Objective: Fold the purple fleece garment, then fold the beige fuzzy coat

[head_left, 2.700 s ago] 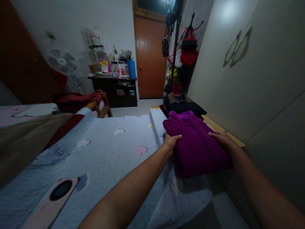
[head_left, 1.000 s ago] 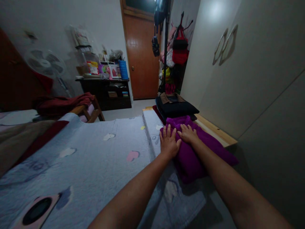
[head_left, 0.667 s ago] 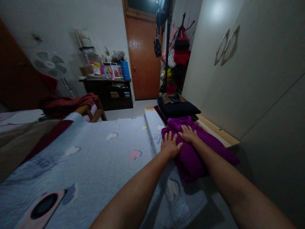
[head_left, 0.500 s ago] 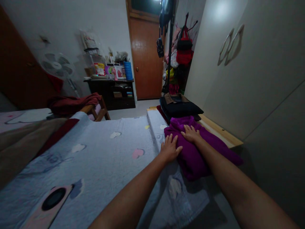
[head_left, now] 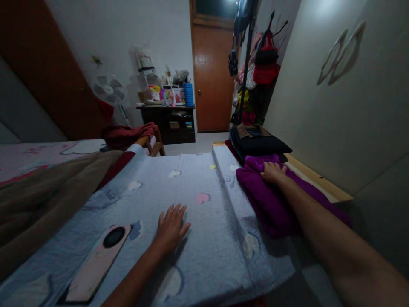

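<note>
A folded purple garment [head_left: 271, 204] lies on the right edge of the bed, partly over the pale blue patterned sheet [head_left: 201, 230]. My right hand [head_left: 274, 172] rests on its upper part, fingers spread and somewhat bent. My left hand [head_left: 171, 226] is over the sheet with its fingers apart and holds nothing; whether the palm touches the sheet is unclear. A pink phone-like object with a round black part [head_left: 97, 266] lies on the sheet to the left of my left hand. Behind the purple garment is a stack of dark folded clothes [head_left: 260, 144], a brown collar on top.
A brown blanket [head_left: 54, 200] covers the left side. Light wooden boards [head_left: 319, 179] edge the bed beside a pale cabinet [head_left: 358, 106]. Farther back stand a fan [head_left: 110, 90], a dark desk [head_left: 166, 123], a wooden door [head_left: 213, 76] and hanging bags [head_left: 266, 64].
My left hand has left the purple garment and moved left over the sheet. My right hand remains on the garment. The view has shifted left.
</note>
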Action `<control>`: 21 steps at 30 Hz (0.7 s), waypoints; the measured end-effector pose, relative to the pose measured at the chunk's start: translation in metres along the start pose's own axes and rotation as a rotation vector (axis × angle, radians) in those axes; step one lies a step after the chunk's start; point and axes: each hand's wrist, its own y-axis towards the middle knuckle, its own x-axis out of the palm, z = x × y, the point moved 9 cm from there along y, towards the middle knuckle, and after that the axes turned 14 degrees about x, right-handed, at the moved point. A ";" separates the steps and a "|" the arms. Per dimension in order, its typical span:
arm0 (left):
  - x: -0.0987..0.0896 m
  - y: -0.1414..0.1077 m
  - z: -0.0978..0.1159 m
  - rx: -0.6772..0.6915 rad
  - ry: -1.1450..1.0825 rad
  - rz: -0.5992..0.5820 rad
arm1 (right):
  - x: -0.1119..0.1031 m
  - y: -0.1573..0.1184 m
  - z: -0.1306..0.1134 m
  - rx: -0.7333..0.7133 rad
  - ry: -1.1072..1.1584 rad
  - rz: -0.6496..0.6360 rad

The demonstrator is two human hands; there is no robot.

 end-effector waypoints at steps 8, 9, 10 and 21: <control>0.017 -0.042 -0.041 -0.139 0.079 -0.014 | -0.014 -0.126 -0.163 -0.497 0.162 0.129; 0.017 -0.043 -0.040 -0.137 0.079 0.007 | 0.000 -0.146 -0.183 -0.561 0.184 0.086; 0.016 -0.044 -0.038 -0.136 0.080 0.028 | 0.015 -0.163 -0.199 -0.594 0.201 0.046; 0.011 -0.051 -0.036 -0.132 -0.015 0.134 | 0.124 -0.217 -0.233 -0.483 0.244 0.062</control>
